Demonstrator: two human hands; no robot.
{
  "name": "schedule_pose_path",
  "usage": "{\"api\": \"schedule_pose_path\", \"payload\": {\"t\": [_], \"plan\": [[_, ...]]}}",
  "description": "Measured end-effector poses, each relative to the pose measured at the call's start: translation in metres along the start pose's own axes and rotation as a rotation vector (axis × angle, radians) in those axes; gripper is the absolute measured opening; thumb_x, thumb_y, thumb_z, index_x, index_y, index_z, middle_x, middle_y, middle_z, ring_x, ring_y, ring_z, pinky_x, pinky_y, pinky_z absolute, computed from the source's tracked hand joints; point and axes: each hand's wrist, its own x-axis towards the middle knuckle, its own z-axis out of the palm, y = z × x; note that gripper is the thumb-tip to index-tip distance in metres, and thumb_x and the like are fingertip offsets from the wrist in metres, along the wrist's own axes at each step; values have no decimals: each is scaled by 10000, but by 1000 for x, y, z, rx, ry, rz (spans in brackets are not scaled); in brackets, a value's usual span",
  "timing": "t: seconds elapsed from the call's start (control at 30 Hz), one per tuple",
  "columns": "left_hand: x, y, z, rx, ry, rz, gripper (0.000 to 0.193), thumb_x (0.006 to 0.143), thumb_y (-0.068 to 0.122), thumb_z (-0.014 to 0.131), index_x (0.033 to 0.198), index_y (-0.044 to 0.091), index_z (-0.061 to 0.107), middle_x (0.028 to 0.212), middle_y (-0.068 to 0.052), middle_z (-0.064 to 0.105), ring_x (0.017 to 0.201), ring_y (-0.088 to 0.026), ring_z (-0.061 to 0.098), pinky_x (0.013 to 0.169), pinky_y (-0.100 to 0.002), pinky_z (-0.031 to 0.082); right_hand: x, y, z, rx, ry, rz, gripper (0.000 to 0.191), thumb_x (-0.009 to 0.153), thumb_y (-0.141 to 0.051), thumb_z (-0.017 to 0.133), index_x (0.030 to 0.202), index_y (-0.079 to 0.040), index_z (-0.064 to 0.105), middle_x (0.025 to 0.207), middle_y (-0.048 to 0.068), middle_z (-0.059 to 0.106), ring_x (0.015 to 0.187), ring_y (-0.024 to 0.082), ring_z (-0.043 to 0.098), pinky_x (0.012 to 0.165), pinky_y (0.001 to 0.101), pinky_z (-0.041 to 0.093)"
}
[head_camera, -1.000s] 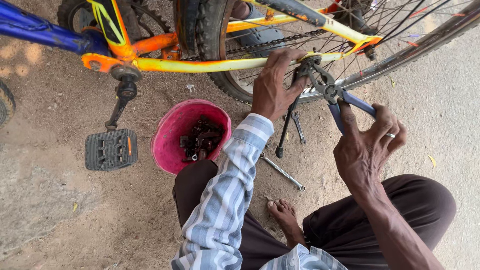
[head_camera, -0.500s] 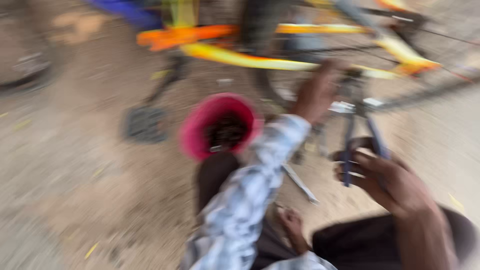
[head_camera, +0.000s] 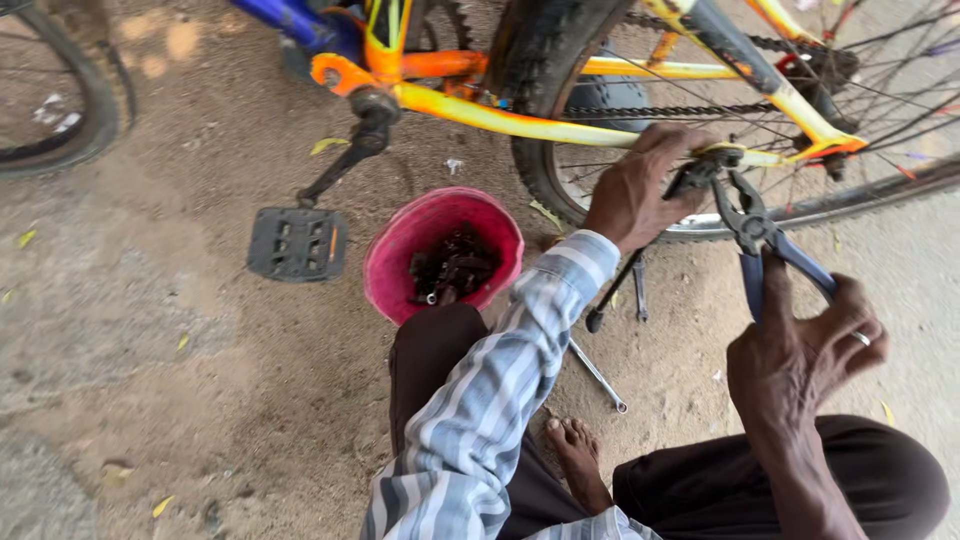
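Observation:
I squat beside an orange-yellow bicycle frame with its rear wheel in front of me. My left hand grips the lower frame tube near the kickstand mount. My right hand squeezes the blue handles of pliers, whose jaws bite a part at the frame just right of my left hand. The black kickstand hangs below my left hand.
A pink bowl of dark small parts sits on the sandy ground by my knee. A black pedal hangs left of it. A metal spanner lies near my bare foot. Another wheel stands far left.
The view swung and blurred, then settled. Both hands stay at the same spot on the frame, the pliers still clamped there.

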Motion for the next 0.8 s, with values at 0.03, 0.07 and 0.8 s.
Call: {"api": "schedule_pose_path", "payload": {"t": [0.03, 0.07, 0.8], "plan": [[0, 3, -3, 22, 12, -8, 521, 841, 348, 802, 1314, 280, 594, 1329, -27, 623, 1163, -243, 701, 939, -365, 616, -1, 0, 1, -10, 14, -2, 523, 988, 37, 601, 1437, -231, 605, 1306, 151, 348, 1305, 319, 315, 1151, 486, 215], [1, 6, -5, 34, -2, -21, 524, 840, 350, 795, 1318, 284, 591, 1330, -25, 615, 1145, -235, 707, 917, -357, 624, -1, -3, 2, -11, 12, 1, 518, 994, 27, 615, 1440, -237, 615, 1306, 151, 349, 1320, 326, 312, 1154, 489, 219], [-1, 7, -13, -8, 24, 38, 546, 810, 282, 799, 1308, 263, 577, 1347, -15, 597, 1159, -279, 692, 929, -380, 603, 18, -16, -30, 191, -214, 113, 730, 784, 25, 604, 1490, -158, 638, 1315, 282, 455, 1177, 451, 447, 977, 550, 356]]}}
